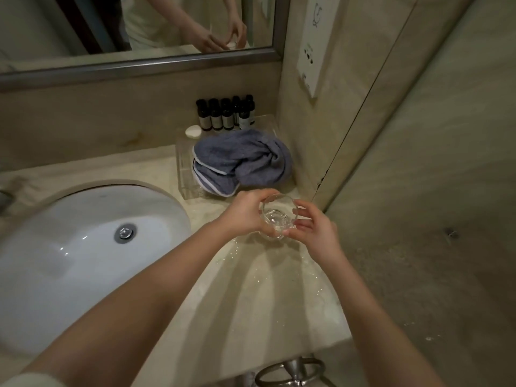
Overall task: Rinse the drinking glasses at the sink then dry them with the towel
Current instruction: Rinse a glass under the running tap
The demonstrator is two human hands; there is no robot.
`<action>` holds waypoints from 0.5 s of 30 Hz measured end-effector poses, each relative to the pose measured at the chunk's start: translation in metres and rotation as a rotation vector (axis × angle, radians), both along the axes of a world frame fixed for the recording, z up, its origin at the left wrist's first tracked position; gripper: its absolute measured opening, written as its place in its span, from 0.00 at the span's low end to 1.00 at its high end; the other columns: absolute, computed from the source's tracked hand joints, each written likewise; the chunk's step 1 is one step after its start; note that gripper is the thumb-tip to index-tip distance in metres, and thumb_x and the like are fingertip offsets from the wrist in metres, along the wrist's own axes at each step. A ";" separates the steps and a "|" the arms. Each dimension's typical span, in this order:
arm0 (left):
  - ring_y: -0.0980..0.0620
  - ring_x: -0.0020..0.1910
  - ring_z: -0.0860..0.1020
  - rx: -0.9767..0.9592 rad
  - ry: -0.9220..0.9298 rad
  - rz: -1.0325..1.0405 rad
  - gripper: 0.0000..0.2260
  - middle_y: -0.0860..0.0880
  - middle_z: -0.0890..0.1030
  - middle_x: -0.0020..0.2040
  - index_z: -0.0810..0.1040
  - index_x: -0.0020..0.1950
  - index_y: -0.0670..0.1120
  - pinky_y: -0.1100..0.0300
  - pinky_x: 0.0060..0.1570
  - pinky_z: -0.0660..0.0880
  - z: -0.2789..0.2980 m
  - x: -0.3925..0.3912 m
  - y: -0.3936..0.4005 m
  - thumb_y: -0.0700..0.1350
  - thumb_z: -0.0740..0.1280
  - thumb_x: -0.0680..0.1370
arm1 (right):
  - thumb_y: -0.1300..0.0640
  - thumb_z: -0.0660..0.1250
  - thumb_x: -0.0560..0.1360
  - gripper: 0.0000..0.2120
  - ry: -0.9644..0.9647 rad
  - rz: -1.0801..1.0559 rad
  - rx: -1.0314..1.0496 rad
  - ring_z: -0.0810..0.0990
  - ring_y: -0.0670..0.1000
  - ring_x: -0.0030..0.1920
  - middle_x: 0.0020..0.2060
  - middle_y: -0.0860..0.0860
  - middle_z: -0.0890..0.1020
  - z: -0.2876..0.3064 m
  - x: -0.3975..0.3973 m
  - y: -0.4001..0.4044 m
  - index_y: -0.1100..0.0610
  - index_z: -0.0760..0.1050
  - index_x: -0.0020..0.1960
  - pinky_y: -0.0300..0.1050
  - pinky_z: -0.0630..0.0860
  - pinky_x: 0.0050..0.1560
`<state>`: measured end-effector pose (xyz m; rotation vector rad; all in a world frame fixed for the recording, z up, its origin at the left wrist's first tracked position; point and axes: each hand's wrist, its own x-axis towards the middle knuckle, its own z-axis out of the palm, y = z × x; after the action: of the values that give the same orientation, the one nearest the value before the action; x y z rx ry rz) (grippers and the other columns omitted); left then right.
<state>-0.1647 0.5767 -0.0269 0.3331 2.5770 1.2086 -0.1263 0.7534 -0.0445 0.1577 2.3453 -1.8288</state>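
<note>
over counter | both hands (248,213) (315,227) hold glass (276,216) | water inside

One glass (277,216), one towel (243,160), five bottles (226,115).

dark toiletry bottles (223,114), white soap (193,132), clear tray (185,174), mirror (134,26)

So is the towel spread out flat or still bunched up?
Bunched up. The grey towel lies crumpled in a heap on the clear tray behind the glass, with folds and its white-edged hem curled under.
</note>
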 end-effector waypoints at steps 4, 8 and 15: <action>0.50 0.52 0.78 -0.026 0.021 0.009 0.38 0.50 0.79 0.49 0.77 0.66 0.45 0.53 0.54 0.76 -0.001 -0.007 0.009 0.41 0.83 0.58 | 0.67 0.78 0.63 0.30 0.008 -0.002 0.035 0.80 0.47 0.46 0.50 0.48 0.78 -0.003 -0.008 0.008 0.45 0.72 0.57 0.31 0.76 0.50; 0.48 0.56 0.78 -0.047 0.020 0.008 0.41 0.46 0.80 0.56 0.74 0.69 0.44 0.53 0.57 0.76 -0.004 -0.010 0.013 0.41 0.84 0.58 | 0.67 0.79 0.63 0.31 0.006 -0.003 0.055 0.80 0.47 0.47 0.49 0.46 0.78 -0.006 -0.014 0.012 0.46 0.72 0.58 0.34 0.77 0.52; 0.47 0.56 0.78 -0.072 -0.002 0.003 0.41 0.48 0.79 0.52 0.74 0.69 0.44 0.50 0.57 0.76 -0.006 -0.012 0.019 0.42 0.84 0.58 | 0.66 0.79 0.62 0.31 -0.007 -0.019 0.082 0.81 0.49 0.48 0.51 0.50 0.79 -0.010 -0.016 0.015 0.47 0.72 0.60 0.35 0.76 0.53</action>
<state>-0.1763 0.5954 -0.0325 0.3132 2.6125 1.1134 -0.1421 0.7683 -0.0546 0.1962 2.4229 -1.7384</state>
